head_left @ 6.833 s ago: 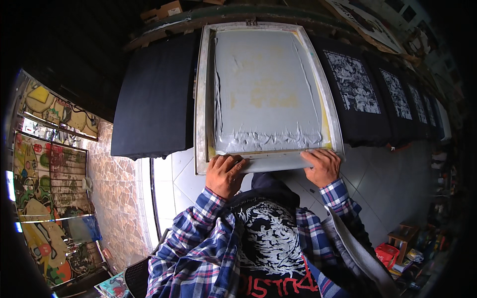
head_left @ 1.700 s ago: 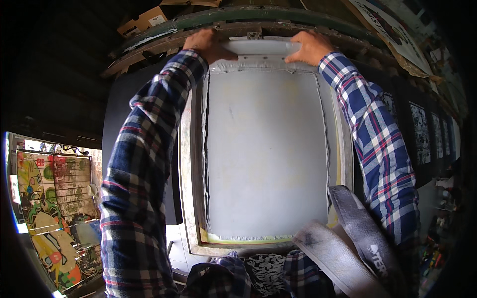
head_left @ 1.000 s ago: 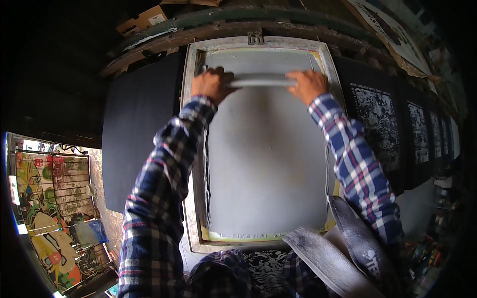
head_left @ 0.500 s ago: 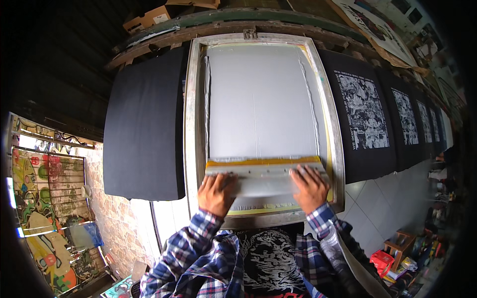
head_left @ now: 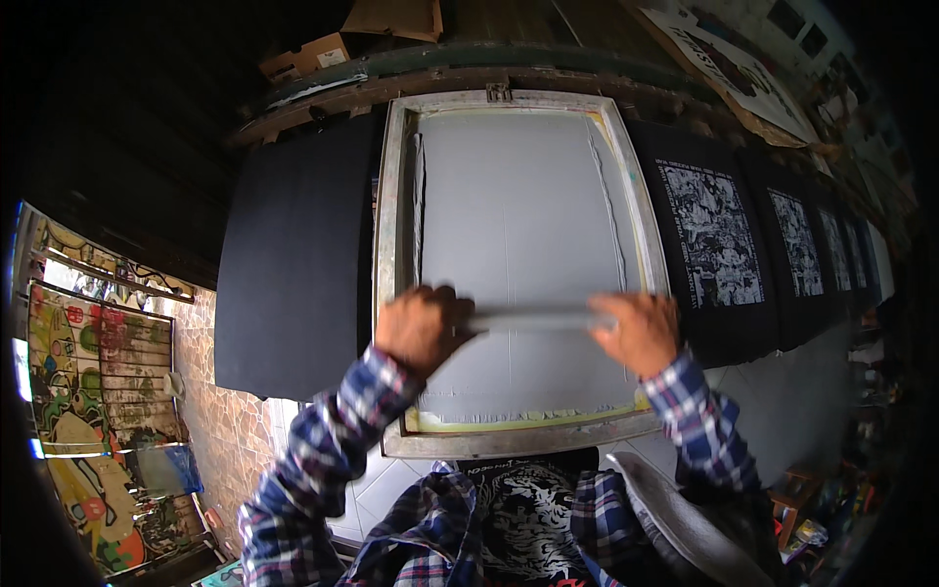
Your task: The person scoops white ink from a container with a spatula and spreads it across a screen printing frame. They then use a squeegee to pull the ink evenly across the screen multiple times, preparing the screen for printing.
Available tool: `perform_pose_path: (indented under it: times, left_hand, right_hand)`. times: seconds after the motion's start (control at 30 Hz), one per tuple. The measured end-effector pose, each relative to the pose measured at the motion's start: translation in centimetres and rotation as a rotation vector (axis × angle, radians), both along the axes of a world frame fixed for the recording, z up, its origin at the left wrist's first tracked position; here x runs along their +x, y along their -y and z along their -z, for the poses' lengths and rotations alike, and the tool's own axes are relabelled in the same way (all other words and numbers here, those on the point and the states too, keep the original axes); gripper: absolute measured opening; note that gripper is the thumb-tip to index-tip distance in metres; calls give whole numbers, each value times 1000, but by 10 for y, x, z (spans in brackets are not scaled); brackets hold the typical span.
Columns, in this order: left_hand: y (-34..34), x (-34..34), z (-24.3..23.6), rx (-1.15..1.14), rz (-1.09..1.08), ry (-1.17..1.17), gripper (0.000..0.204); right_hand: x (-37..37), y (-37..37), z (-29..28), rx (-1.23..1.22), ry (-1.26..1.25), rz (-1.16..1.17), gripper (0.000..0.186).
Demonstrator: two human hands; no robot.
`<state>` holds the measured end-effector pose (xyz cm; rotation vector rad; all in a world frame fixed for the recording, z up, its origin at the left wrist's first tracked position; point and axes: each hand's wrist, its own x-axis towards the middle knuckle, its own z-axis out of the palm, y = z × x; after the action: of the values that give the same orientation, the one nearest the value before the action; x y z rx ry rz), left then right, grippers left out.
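Note:
Both my hands hold a squeegee (head_left: pixel 536 319), seen edge-on and smeared by motion, across a screen-printing frame. My left hand (head_left: pixel 421 328) is closed round its left end and my right hand (head_left: pixel 641 333) grips its right end. Under it lies the grey mesh (head_left: pixel 514 215) of the pale screen frame (head_left: pixel 640 201). Ridges of grey ink run down both sides of the mesh, and a ragged line of ink crosses near its front edge. The squeegee looks raised off the mesh; its blade edge is hidden.
Left of the frame lies a plain black fabric panel (head_left: pixel 293 254). Several black panels with white prints (head_left: pixel 714 235) stretch away to the right. Cardboard boxes (head_left: pixel 308 61) sit at the back, near a hinge clamp (head_left: pixel 499 92). A wooden stool (head_left: pixel 794 499) stands lower right.
The squeegee has come off the near part of the mesh and moved away from me, turning from broad face to edge-on. Both hands moved with it, forearms spreading apart.

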<state>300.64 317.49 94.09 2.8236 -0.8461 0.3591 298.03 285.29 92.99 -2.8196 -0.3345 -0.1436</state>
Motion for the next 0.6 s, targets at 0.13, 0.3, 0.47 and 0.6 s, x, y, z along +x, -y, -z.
perform_pose_path:
  times: [0.13,0.3,0.47,0.6]
  left_hand:
    - [8,147,-19,109,-136,-69,47]
    - [14,298,-7,133,-294,-41,52]
    - [23,357,4,141,-292,-18,52]
    - [13,370,13,159,-260,45,59]
  right_hand:
    - [148,-6,-7,-52,67,49,41]
    - [306,-11,4,-46,177,45,44]
    - [373,-8,31,-114,373,76,50]
    - [391,-17,6,-125,23,65,57]
